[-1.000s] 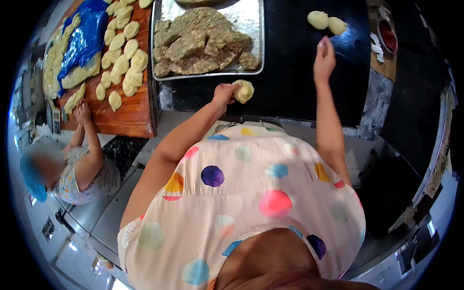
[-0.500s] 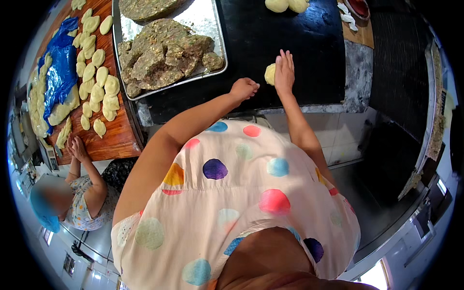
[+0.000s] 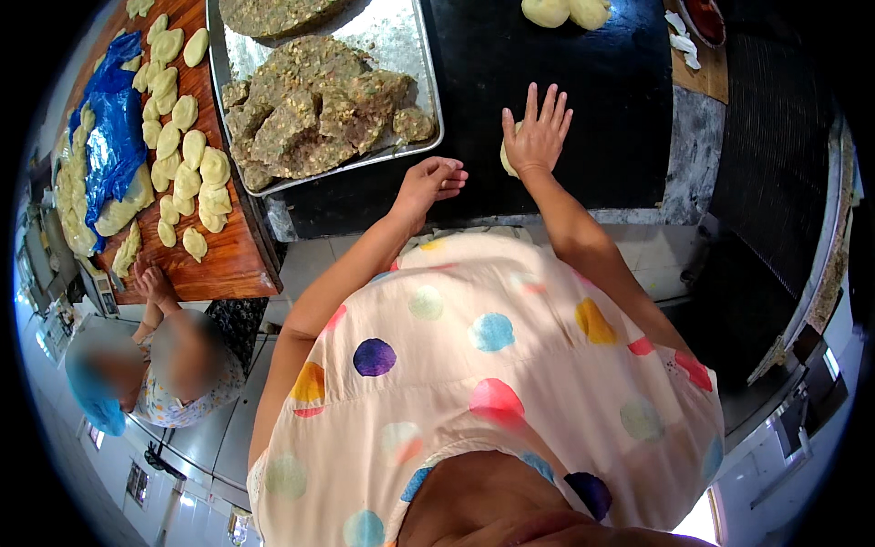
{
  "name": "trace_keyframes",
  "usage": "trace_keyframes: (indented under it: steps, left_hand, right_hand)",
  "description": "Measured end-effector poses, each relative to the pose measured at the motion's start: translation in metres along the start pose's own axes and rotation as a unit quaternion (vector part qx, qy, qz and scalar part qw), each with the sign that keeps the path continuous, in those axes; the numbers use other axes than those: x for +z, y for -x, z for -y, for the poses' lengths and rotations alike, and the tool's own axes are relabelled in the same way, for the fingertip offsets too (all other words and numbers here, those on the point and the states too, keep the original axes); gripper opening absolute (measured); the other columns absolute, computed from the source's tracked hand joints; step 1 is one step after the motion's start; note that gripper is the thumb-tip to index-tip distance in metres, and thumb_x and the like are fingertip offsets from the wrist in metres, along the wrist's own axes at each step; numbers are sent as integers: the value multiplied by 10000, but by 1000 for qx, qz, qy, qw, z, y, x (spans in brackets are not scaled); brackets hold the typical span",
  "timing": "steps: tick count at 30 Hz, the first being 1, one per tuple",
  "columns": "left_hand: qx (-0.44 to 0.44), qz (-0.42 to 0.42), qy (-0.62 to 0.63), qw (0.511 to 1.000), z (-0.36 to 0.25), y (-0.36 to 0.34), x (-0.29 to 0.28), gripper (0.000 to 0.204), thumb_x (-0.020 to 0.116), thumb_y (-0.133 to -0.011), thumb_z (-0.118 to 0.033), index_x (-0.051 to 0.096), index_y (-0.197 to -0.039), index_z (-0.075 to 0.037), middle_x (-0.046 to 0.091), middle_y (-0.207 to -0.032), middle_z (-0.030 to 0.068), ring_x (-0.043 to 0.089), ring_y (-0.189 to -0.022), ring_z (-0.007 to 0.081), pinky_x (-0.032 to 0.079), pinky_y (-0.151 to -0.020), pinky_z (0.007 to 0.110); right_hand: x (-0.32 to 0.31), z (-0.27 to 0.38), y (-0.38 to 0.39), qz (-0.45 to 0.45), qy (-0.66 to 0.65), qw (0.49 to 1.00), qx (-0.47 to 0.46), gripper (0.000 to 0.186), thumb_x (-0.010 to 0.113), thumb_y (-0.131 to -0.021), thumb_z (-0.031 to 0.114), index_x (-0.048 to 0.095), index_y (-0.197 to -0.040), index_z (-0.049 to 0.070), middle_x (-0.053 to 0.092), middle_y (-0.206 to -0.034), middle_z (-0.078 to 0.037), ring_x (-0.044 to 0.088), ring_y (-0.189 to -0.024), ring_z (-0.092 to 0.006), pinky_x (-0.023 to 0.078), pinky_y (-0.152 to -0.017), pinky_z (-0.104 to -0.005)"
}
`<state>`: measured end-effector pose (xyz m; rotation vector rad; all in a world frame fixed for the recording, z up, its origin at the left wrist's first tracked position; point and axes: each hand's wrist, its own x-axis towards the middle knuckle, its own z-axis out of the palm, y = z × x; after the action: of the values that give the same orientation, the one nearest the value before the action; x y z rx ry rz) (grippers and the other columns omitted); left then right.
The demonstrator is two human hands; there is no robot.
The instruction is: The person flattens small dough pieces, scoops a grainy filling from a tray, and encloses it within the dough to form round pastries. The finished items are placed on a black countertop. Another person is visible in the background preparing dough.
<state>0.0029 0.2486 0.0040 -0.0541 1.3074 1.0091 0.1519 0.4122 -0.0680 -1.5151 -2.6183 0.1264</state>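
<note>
My right hand (image 3: pixel 538 137) lies flat with its fingers spread on a pale dough ball (image 3: pixel 508 157), pressing it against the black worktop (image 3: pixel 602 118). Only the ball's left edge shows; the palm covers the rest. Off to the left, my left hand (image 3: pixel 430 190) hovers near the worktop's front edge, its fingers loosely curled in and nothing visible in them. Beside it stands a metal tray (image 3: pixel 346 170) with a large heap of brownish, chunky filling (image 3: pixel 319 109) and a rounded slab of the same filling (image 3: pixel 278 16) behind.
More dough balls (image 3: pixel 565 11) sit at the worktop's far edge. A wooden table (image 3: pixel 228 264) on the left carries many flattened dough pieces (image 3: pixel 187 182) and blue plastic sheeting (image 3: pixel 114 128). A co-worker in a blue cap (image 3: pixel 91 383) works at that table. A bowl (image 3: pixel 706 20) stands far right.
My right hand has turned from edge-on beside the dough ball to flat over it, fingers spreading. My left hand has drawn slightly left and nearer to me. The whole view has shifted a little.
</note>
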Motion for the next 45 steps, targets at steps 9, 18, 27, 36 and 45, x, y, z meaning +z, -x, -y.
trace_keyframes:
  steps: [9, 18, 27, 36, 45]
  left_hand:
    - [49, 28, -21, 998, -13, 37, -17, 281, 536, -980, -255, 609, -1115, -19, 668, -1007, 92, 646, -911, 156, 527, -826, 296]
    - [56, 69, -47, 995, -16, 46, -16, 336, 543, -978, -291, 580, -1163, -13, 657, -1045, 89, 640, -944, 170, 521, -876, 310]
    - [47, 70, -64, 994, -9, 54, -13, 330, 525, -986, -295, 592, -1140, -11, 653, -1054, 101, 640, -957, 176, 521, -873, 318]
    - [50, 58, -58, 995, -10, 48, -18, 294, 501, -997, -280, 602, -1117, -31, 656, -1009, 73, 628, -940, 150, 517, -859, 302]
    - [72, 91, -60, 991, -22, 56, -45, 287, 507, -989, -273, 608, -1093, -26, 655, -1001, 69, 624, -926, 142, 512, -851, 295]
  right_hand:
    - [13, -13, -21, -10, -190, 980, 63, 628, 381, -983, 474, 325, -1480, 94, 192, -1547, -244, 142, -1445, -388, 72, -1167, -507]
    - [-13, 17, -4, -1, -36, 990, -134, 645, 533, -930, 415, 388, -1430, 34, 270, -1502, -276, 254, -1403, -402, 163, -1141, -534]
    - [-41, -6, 5, 2, -127, 991, -29, 560, 597, -859, 249, 431, -1355, 50, 307, -1450, -248, 278, -1365, -395, 191, -1124, -500]
    - [-16, -44, 43, -22, -192, 978, 76, 648, 639, -892, 361, 412, -1390, 14, 427, -1370, -230, 482, -1200, -338, 373, -1025, -426]
    - [-8, -92, 0, 172, -190, 966, 19, 379, 831, -724, 292, 628, -911, 32, 629, -788, -53, 592, -658, -156, 473, -635, -277]
